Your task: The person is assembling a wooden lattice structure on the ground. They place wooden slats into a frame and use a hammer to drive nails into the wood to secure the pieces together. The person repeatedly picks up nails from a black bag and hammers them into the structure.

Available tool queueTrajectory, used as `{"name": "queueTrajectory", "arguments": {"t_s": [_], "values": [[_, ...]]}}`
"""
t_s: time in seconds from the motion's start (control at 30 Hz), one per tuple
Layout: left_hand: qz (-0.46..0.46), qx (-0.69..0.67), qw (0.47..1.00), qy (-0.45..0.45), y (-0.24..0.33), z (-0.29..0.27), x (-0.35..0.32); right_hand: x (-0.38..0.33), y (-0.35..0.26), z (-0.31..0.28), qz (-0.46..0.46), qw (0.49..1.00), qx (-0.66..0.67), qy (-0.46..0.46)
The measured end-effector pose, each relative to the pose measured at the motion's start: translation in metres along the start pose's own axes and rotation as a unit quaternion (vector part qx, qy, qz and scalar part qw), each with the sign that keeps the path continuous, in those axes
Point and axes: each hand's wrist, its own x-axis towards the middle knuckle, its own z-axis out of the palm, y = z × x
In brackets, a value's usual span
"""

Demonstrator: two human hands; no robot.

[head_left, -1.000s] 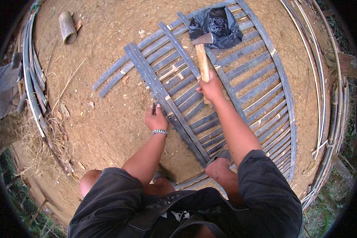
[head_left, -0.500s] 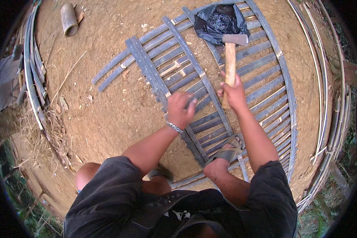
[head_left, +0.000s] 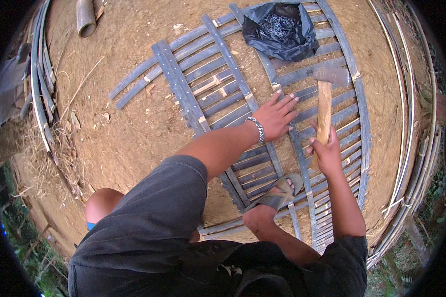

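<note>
My left hand (head_left: 275, 116) lies open, flat on the slat panel (head_left: 223, 89); beside it, my right hand (head_left: 326, 153) grips the hatchet (head_left: 325, 106).

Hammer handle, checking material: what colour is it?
Pale tan wooden hammer handle, clearest in the head view.

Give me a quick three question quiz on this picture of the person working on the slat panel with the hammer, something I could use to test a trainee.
1. True or false: the right hand grips the wooden handle of the hammer.
2. What lies under the left hand? A) a bamboo tube B) the slat panel C) bare ground
3. What holds the heap of nails at the far end of the panel?

Key
1. True; its head points away from the person.
2. B; the hand lies flat, fingers spread, a bracelet on the wrist.
3. A black plastic bag, lying open on the slats.
</note>
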Motion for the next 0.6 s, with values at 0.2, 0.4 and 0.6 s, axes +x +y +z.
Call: {"name": "queueTrajectory", "arguments": {"t_s": [0.2, 0.4, 0.6], "values": [[-0.029, -0.021, 0.999, 0.008, -0.003, 0.002, 0.005, -0.006, -0.002, -0.019, 0.022, 0.999, -0.006, -0.034], [-0.093, -0.029, 0.995, -0.003, -0.002, 0.003, 0.009, 0.004, -0.012, -0.031, 0.042, 0.996, -0.004, -0.075], [-0.083, -0.035, 0.996, 0.015, -0.007, 0.014, 0.009, 0.045, -0.008, -0.039, -0.016, 0.959, -0.256, -0.117]]}}
